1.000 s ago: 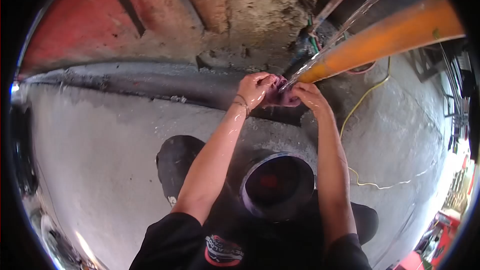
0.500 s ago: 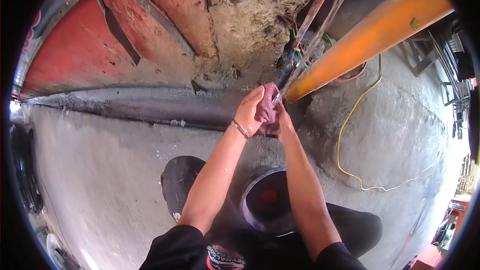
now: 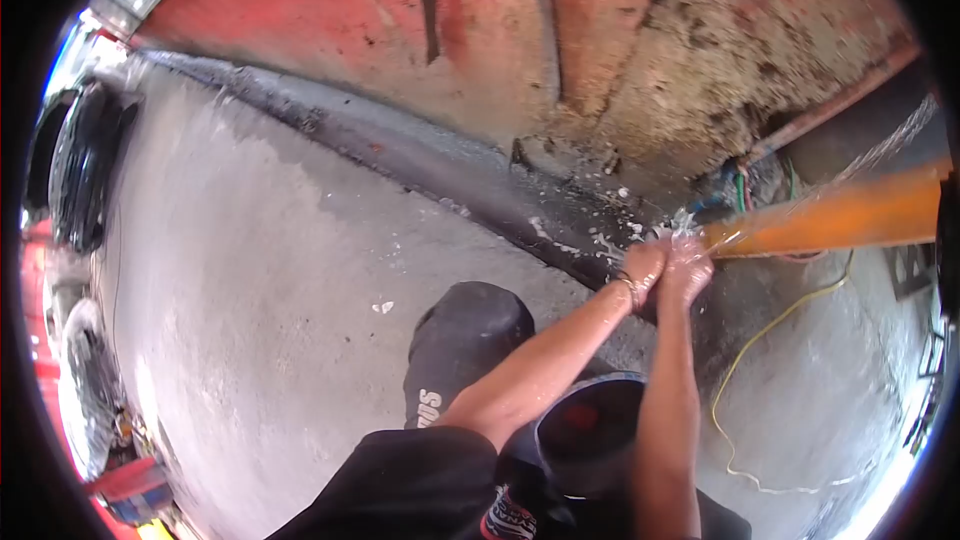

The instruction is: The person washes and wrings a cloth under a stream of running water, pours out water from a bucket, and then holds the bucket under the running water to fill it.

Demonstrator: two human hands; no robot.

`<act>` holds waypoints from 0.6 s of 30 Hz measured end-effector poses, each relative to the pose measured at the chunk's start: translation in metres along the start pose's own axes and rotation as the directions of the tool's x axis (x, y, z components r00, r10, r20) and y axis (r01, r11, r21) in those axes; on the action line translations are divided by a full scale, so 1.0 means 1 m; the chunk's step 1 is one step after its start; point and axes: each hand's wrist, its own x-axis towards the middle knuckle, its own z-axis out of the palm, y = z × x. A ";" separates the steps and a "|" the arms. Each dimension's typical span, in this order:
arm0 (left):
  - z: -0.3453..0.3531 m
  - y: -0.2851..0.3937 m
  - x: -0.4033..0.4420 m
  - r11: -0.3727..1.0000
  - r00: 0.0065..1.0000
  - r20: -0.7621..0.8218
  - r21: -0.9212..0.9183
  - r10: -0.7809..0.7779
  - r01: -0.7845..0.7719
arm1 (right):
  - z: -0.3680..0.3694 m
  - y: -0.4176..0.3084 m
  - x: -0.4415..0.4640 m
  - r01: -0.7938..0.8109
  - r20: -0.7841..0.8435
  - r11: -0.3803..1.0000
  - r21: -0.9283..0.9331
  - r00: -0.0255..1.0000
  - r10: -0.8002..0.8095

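Both my hands are pressed together under a stream of falling water (image 3: 885, 150), beside the lower end of an orange post (image 3: 840, 215). My left hand (image 3: 645, 262) is closed, a dark band at its wrist. Against it, my right hand (image 3: 688, 265) is closed too. The pink cloth seen earlier is not visible now; what the fingers hold is hidden by them and by the splashing water. Below my forearms a dark round bucket (image 3: 590, 435) stands between my knees.
A red, dirt-stained wall (image 3: 330, 10) slants above a wet gutter (image 3: 400, 135). A yellow cord (image 3: 735, 370) curves over the concrete floor (image 3: 270, 270) at the right. Dark, shiny objects (image 3: 85, 165) stand at the far left.
The view has swung left, so the scene sits farther right. My hands, earlier apart around the pink cloth, have come together, and the cloth has gone out of sight. Water now splashes off them.
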 end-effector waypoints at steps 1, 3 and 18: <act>0.010 0.000 -0.005 0.989 0.994 0.050 -0.120 0.098 -0.092 | -0.012 0.014 0.015 -0.013 -0.018 0.956 0.292 1.000 0.019; 0.027 0.013 -0.022 0.947 0.964 0.212 -0.307 0.161 -0.091 | -0.028 0.020 0.023 -0.117 0.029 0.893 0.435 0.993 0.116; 0.009 -0.002 0.009 0.910 0.905 -0.312 0.383 0.288 -0.158 | -0.026 0.046 0.010 0.272 0.080 0.763 -0.586 0.957 -0.279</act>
